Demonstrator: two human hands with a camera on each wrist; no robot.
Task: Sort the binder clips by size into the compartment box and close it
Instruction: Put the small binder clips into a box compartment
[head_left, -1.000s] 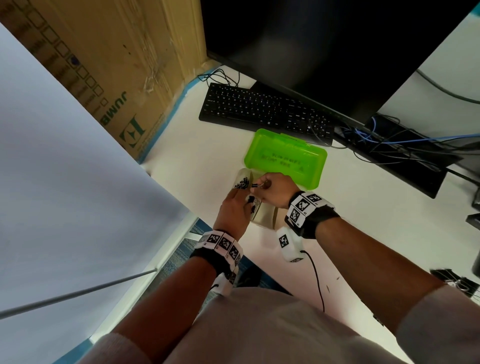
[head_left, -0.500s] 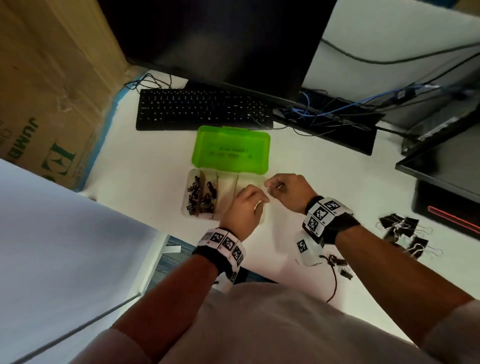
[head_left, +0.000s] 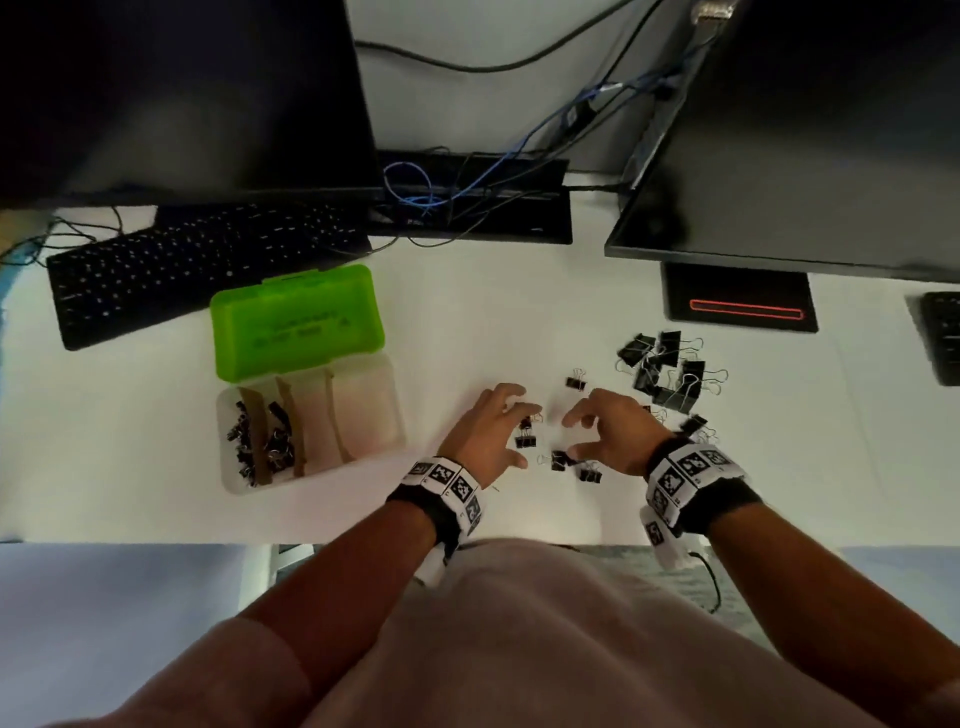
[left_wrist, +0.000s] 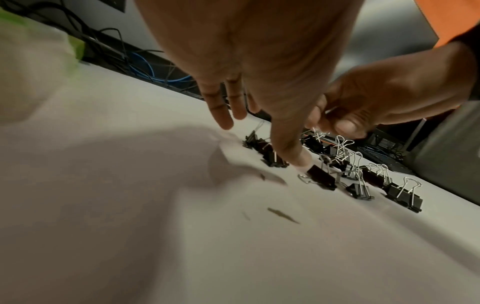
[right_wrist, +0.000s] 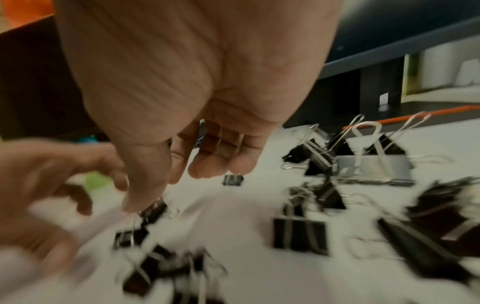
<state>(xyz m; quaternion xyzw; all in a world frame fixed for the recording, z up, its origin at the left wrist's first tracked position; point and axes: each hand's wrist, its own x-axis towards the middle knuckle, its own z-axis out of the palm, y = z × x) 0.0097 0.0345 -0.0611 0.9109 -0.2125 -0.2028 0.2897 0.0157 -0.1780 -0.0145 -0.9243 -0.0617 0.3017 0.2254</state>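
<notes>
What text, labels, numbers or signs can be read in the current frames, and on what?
None can be read.
Green lid: dark embossed lines of text, too blurred to read.
Keyboard: key legends, too small to read.
Wristbands on left hand and right hand: black-and-white square code markers; tiny characters beside them cannot be made out.
Monitor base: a red outlined bar, no lettering.
</notes>
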